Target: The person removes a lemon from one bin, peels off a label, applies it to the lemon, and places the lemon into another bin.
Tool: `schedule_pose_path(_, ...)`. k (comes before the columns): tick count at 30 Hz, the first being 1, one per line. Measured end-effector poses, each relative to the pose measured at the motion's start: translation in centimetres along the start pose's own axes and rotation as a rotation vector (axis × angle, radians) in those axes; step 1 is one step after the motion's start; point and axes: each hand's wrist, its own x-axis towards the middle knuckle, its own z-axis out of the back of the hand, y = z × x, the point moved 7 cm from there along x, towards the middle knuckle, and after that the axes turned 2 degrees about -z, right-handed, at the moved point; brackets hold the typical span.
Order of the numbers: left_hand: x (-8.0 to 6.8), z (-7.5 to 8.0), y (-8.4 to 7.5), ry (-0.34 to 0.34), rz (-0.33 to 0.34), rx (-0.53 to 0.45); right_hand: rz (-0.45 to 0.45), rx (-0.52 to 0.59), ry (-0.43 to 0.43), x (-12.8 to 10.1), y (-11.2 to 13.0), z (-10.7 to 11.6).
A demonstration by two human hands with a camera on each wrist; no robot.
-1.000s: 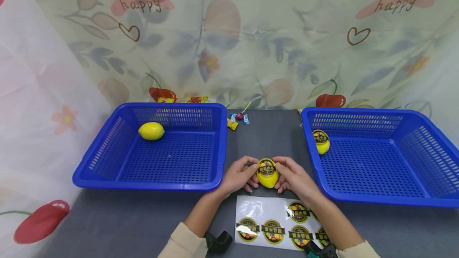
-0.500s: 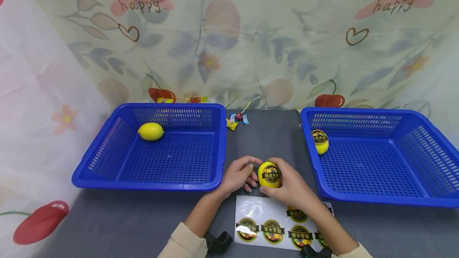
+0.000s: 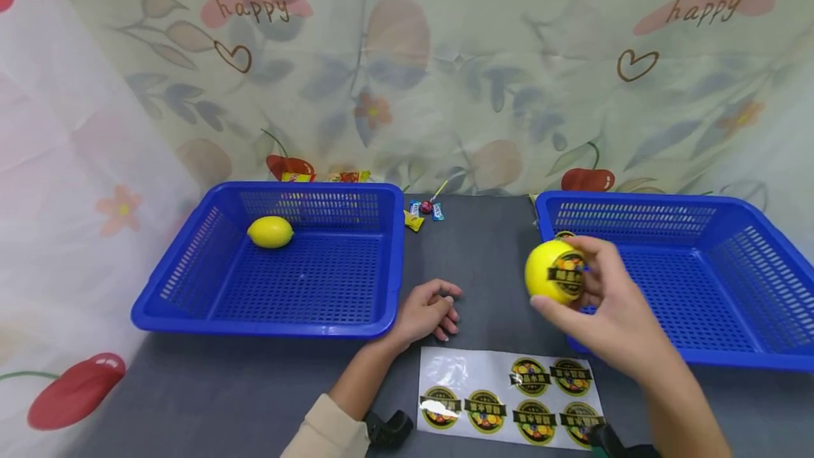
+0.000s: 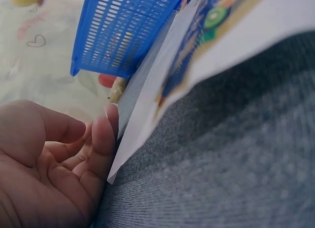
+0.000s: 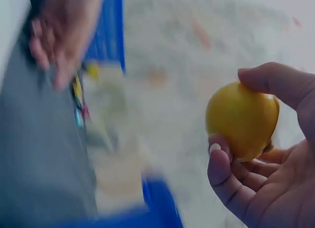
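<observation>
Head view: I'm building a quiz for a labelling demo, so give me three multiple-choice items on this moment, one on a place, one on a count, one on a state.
1. Where is the lemon that the right hand holds?
A. Inside the left basket
B. In the air at the near left corner of the right basket
C. On the sticker sheet

2. How many stickers are left on the sheet?
A. Two
B. Nine
C. Six

3. What is the left hand doing?
A. Resting on the table, holding nothing
B. Gripping a lemon
C. Peeling a sticker

Answers:
1. B, the fingers hold it up by that basket's corner.
2. C, two show in the upper row and four in the lower.
3. A, its fingers are loosely curled with nothing between them.
</observation>
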Motion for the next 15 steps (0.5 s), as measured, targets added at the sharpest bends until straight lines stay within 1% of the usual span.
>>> schedule_pose_path(2, 0.0, 0.0, 0.2, -0.004, 0.004, 0.003, -0.049, -0.042, -0.044, 0.4, -1.8, 2.2)
schedule_pose_path(4, 0.1, 0.1, 0.5, -0.006, 0.016, 0.008, -0.135, -0.098, -0.042, 0.8, -4.2, 3.8)
schedule_pose_path(7, 0.1, 0.0, 0.7, -0.009, 0.025, 0.007, -0.267, -0.209, 0.021, 1.2, -7.5, 4.9)
schedule_pose_path(9, 0.1, 0.0, 0.7, -0.010, 0.025, 0.006, -0.316, -0.293, 0.091, 1.3, -9.0, 5.0)
schedule_pose_path(12, 0.1, 0.0, 0.6, -0.017, 0.020, 0.014, -0.322, -0.396, 0.180, 1.4, -10.1, 4.6)
schedule_pose_path(15, 0.2, 0.0, 0.4, -0.023, 0.014, 0.034, -0.309, -0.477, 0.227, 1.5, -10.6, 4.1)
